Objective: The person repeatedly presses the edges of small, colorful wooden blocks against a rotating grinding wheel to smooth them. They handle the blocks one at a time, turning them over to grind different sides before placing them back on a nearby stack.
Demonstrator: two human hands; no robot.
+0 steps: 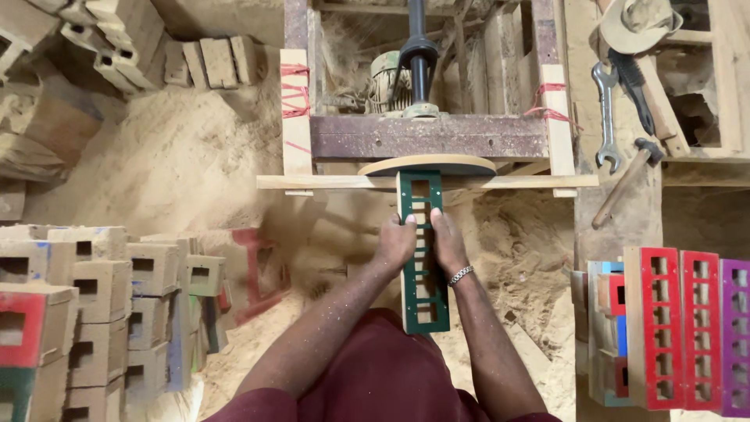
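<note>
Two hands grip one green panel (423, 258) with rows of square cutouts, left hand (394, 244) and right hand (448, 244) closed on its long edges, so its far end meets the sanding disc (427, 165) squarely. A wooden rail (328, 182) on the bench steadies it. Red panels (662, 328) wait at right above sawdust (180, 156).
</note>
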